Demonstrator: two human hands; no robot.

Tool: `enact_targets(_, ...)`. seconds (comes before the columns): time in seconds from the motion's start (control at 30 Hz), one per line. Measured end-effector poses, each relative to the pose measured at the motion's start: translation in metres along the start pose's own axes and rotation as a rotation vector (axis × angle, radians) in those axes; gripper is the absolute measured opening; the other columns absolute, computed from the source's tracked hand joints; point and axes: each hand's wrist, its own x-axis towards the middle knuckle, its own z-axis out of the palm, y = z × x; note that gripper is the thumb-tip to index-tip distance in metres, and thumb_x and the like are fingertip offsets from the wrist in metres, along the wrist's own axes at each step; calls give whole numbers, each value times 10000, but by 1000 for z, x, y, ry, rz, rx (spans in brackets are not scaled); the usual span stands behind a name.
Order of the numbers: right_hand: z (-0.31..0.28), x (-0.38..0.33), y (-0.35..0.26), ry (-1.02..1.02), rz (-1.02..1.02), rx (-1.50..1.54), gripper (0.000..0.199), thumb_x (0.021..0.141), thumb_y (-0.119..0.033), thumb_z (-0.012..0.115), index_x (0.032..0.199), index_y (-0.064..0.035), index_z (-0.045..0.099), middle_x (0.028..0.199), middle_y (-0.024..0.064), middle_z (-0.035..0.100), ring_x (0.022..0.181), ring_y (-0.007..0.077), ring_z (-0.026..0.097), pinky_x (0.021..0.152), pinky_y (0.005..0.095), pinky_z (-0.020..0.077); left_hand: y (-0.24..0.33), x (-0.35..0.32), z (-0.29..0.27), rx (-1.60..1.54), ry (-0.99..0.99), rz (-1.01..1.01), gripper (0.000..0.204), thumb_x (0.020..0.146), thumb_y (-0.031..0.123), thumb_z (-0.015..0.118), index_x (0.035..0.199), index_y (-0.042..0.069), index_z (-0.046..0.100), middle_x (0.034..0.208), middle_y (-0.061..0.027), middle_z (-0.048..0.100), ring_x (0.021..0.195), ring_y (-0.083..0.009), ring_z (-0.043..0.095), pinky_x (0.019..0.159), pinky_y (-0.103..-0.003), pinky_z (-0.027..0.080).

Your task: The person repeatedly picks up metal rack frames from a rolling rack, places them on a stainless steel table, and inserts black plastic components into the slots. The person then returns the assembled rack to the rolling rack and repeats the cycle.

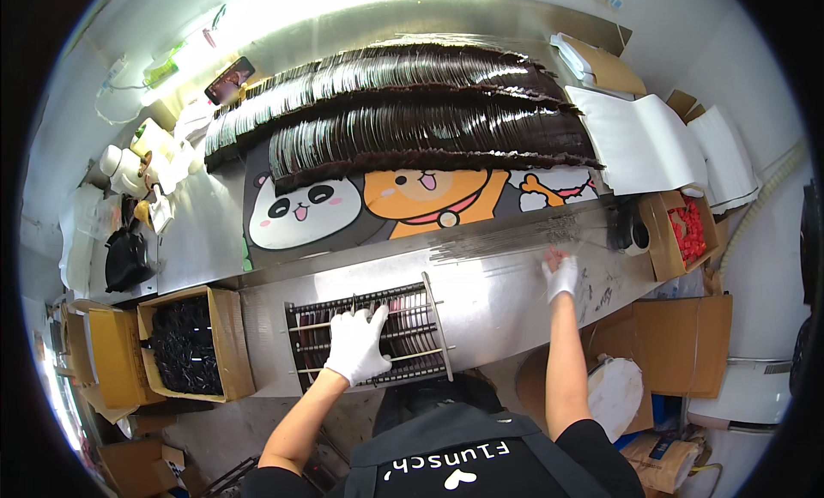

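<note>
A dark rectangular rack (410,336) with rows of slots, metal crossbars and upright dark thin pieces lies on the near part of the steel worktop. My left hand (357,342), in a white glove, rests on top of it with the fingers spread. To the right, my right hand (560,273) is over the worktop, its glove leaving the fingertips bare and its fingers apart. Many thin metal rods (493,243) lie just left of it and beyond it. I see nothing held in that hand, though its fingertips are small and slightly blurred.
Two long rows of dark, glossy thin pieces (429,138) cover the far side, behind a cartoon mat (395,208). A carton of black pieces (225,344) stands left; a carton of red pieces (659,241) stands right, beside a black round container (631,232). White sheets (639,142) lie back right.
</note>
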Motion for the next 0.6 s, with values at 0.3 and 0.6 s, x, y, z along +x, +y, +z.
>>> enact_targets(0.3,25,-11,11,-143,452,383,342,983,-458,674,1062,-129,625,648,-78,402,498,31,316,447,226,211,42,25,1,25,-20,-16,957,563,354,826,1425,78,517,1180,-201,635,1070,-378,603,971,-498,432)
enact_targets(0.6,-10,20,9,-103,468,210,288,1072,-361,475,940,-132,589,663,-39,456,517,72,384,456,254,298,37,22,0,45,-35,-26,996,550,351,831,1450,88,494,1216,-212,623,1085,-386,596,988,-482,440)
